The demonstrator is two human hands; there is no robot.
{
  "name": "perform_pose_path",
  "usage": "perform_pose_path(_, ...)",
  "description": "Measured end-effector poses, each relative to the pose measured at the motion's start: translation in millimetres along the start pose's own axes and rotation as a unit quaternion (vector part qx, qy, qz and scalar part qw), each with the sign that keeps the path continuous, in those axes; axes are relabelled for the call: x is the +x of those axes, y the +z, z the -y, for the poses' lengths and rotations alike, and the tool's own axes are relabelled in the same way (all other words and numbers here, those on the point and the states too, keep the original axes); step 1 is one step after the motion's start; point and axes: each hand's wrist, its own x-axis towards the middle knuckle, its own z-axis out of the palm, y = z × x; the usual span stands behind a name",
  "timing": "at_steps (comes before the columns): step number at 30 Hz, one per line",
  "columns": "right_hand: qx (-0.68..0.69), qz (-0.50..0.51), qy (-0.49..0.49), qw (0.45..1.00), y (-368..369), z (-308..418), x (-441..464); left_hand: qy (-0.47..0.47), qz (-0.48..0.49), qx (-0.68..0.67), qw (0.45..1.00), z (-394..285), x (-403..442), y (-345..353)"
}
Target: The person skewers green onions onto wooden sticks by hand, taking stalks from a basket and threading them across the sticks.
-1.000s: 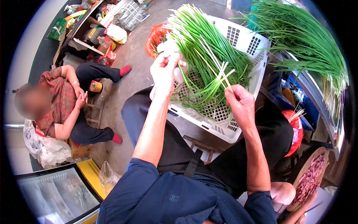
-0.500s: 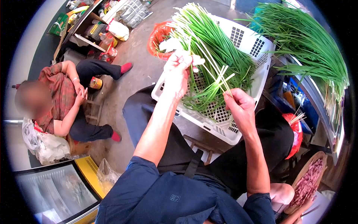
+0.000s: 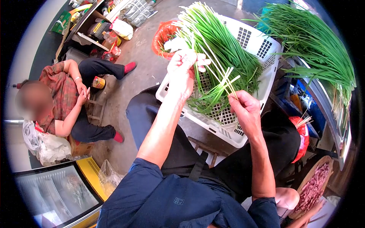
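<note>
A white perforated plastic basket (image 3: 243, 141) rests at my lap, with a thick bundle of long green chives (image 3: 224, 41) in its far part. Looser chives (image 3: 203, 102) lie nearer to me. My left hand (image 3: 184, 68) is closed above the basket's left side, fingertips pinched on a pale chive stalk that sticks up from them. My right hand (image 3: 245, 108), over the near right rim, pinches the ends of a few thin pale chive stalks (image 3: 217, 68) between thumb and forefinger. Those stalks slant up and left, crossing shorter pale-ended chives.
A red-bag-lined container (image 3: 161, 36) stands beyond my left hand. More chives (image 3: 315, 49) are heaped on a surface at right. A seated person (image 3: 62, 95) is at left, near a glass-topped freezer (image 3: 57, 193). Another person's arm (image 3: 308, 214) is beside a round tray of reddish pieces (image 3: 315, 182).
Almost nothing differs. Both hands keep their pinch in nearly the same place, and the whole view has shifted very slightly.
</note>
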Motion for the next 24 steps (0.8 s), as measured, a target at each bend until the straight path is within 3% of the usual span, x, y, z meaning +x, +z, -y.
perform_pose_path(15,0.002,0.007,-0.005,1.0,-2,-3,1,0.047,0.016,0.007,0.999,1,0,2)
perform_pose_path(24,0.006,0.013,0.019,1.0,-4,2,0,-0.016,-0.007,0.029,0.999,-9,-3,-1)
